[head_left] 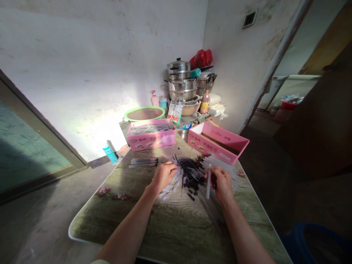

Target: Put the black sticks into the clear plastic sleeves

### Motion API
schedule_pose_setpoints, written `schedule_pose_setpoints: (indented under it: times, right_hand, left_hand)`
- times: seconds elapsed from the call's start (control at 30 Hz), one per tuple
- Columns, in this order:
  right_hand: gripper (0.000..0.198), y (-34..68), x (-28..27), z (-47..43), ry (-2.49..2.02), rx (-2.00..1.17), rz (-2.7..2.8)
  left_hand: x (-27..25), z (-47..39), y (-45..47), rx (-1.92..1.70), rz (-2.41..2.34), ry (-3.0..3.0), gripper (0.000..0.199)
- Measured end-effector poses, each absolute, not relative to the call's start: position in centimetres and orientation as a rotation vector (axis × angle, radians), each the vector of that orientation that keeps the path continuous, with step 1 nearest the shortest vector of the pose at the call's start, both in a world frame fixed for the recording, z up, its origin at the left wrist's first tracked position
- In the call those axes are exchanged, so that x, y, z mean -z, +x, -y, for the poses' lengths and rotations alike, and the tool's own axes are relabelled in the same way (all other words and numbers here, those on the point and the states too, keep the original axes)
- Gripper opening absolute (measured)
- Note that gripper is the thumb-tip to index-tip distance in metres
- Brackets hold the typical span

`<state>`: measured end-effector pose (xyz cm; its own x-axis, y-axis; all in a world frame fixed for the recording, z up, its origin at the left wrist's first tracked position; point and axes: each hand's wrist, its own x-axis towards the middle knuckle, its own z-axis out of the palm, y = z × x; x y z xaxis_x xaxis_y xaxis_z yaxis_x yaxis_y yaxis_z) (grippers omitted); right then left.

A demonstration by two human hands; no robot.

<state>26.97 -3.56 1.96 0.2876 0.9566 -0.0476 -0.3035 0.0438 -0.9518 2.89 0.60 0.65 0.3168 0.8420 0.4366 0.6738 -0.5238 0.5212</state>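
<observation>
My right hand (221,181) pinches a slim, whitish translucent tube (208,185) that stands nearly upright. My left hand (164,175) reaches to the pile's left edge, its fingertips pinched together; what lies between them is too small to make out. Between the hands is a heap of thin black pieces (189,170), some with dark caps. Small whitish caps (167,190) lie under and beside my left hand. More clear tubes (231,172) are spread beyond my right hand. To the left, a few filled tubes with dark ends (143,162) lie side by side.
A pink box (154,141) full of thin tubes stands at the table's back left. Another pink box (217,148), tilted, is at the back right. Behind them are a green-rimmed round tray (144,114), stacked steel pots (181,88) and a drink bottle (205,102).
</observation>
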Motion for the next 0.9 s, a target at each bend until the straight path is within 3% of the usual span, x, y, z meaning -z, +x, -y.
schedule_pose_setpoints:
  times: [0.3, 0.9]
  right_hand:
    - [0.030, 25.9, -1.7, 3.7, -1.022, -1.264, 0.839]
    - [0.027, 25.8, -1.0, 3.4, -1.059, -1.171, 0.835]
  left_hand:
    - [-1.3, -0.3, 3.4, -0.881, -1.364, 2.380, 0.017]
    - [-1.1, 1.5, 7.3, -0.609, -1.037, 2.732, 0.019]
